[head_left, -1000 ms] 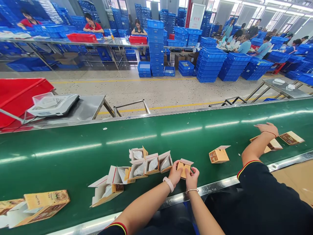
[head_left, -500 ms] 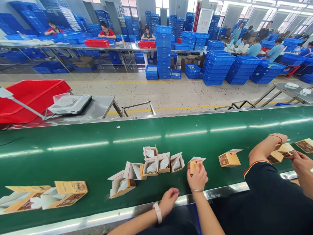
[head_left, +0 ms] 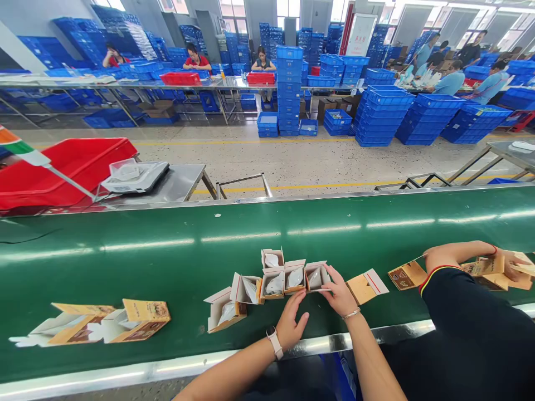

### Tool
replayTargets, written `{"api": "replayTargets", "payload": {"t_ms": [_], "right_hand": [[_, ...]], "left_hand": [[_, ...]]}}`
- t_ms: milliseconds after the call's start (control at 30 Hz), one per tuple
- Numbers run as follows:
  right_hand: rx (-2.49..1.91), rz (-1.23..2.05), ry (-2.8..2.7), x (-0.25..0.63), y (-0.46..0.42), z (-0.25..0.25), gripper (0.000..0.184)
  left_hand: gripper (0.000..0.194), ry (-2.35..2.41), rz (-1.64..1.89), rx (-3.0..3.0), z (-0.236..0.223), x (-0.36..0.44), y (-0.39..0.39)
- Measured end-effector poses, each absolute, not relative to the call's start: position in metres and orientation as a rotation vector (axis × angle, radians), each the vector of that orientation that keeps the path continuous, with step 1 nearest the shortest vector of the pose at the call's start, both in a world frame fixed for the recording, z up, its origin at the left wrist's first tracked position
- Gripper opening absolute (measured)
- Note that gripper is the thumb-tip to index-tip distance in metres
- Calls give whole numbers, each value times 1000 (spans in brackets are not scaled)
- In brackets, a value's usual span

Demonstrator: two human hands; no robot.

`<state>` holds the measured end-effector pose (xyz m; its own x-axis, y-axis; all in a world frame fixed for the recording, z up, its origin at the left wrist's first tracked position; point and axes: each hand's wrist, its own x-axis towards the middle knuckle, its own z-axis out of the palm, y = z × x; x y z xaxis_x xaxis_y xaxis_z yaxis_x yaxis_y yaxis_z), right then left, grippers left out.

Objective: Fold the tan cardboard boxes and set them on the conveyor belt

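Observation:
Before me an open carton (head_left: 316, 277) stands on the green conveyor belt (head_left: 175, 262), with a pale pouch inside. My right hand (head_left: 341, 294) is at its right side, fingers spread, their tips touching the carton. My left hand (head_left: 291, 323) is just below the row, fingers apart; its fingertips come close to the carton's lower front edge, and contact is hard to tell. Several more open cartons (head_left: 295, 275) with pouches adjoin on the left. Beyond my right wrist lies a tan carton (head_left: 366, 287), its white flap with a red strip raised.
At the right, a co-worker's arm (head_left: 455, 253) reaches over further cartons (head_left: 487, 270). Two open cartons (head_left: 142, 322) lie at far left. A metal rail (head_left: 200, 359) edges the belt. Across it stand a scale (head_left: 136, 177) and a red bin (head_left: 96, 161).
My right hand has left the closed tan carton and moved to the open one. My left hand has risen from the rail to the row. The view has swung left.

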<state>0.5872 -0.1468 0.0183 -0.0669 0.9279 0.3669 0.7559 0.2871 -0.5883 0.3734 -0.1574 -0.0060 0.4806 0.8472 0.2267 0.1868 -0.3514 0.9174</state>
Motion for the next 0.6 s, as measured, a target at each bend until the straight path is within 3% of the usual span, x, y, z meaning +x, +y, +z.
{"api": "replayTargets", "payload": {"t_ms": [167,333,500,600], "right_hand": [[-1499,384,-1834,586,-210,19,18],[-1537,334,-1566,552,-251,-8,56],[-1606,488,-1153,551,-240,-22,55],[-1617,453,-763,551,-226,-27,43]], "left_hand": [[54,693,661,2149,-9,378,-160],[39,644,591,2259,-6,391,-159],[23,692,682,2130,1,410,-153],[18,796,768,1903,-3,424,-151]]}}
